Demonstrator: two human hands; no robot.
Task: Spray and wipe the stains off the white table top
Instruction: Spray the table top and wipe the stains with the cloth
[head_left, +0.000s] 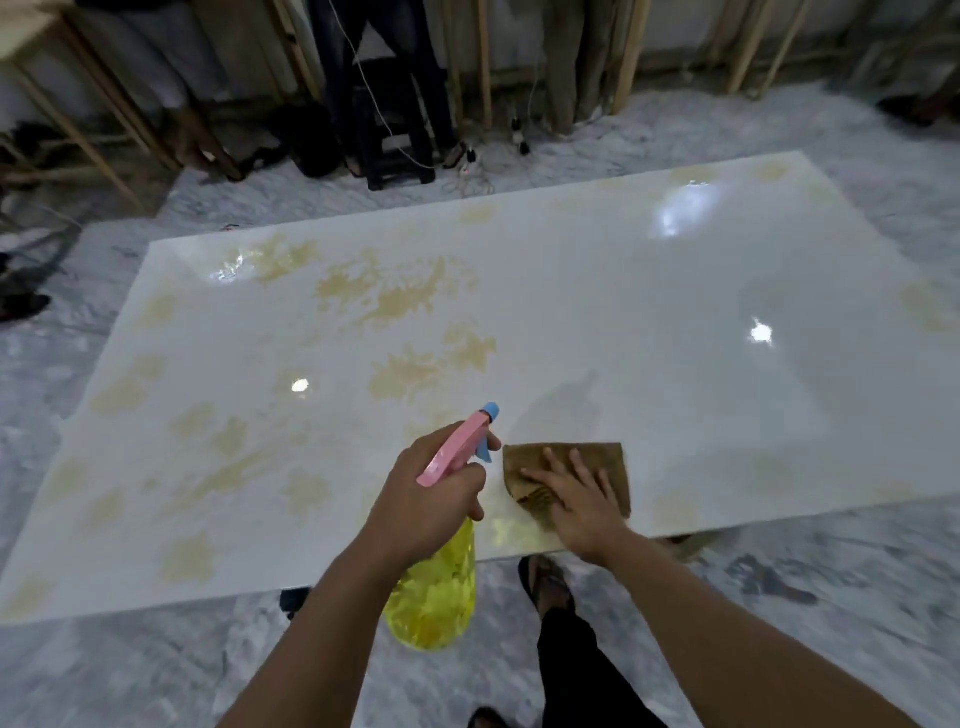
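Observation:
The glossy white table top (649, 332) carries yellowish-brown stains (395, 296) across its left half and middle, with fainter ones along the right edge. My left hand (431, 493) grips a spray bottle (441, 587) with a yellow body and a pink and blue trigger head, held above the near edge with the nozzle aimed at the table. Just to its right, my right hand (576, 499) lies flat with fingers spread on a brown cloth (608, 462) pressed onto the table near the front edge.
The table stands low on a grey marbled floor (831, 597). A person's dark-trousered legs and a black stool (395, 130) stand beyond the far edge, with cables on the floor. Wooden frames line the back wall. My own sandalled foot (545, 582) is under the near edge.

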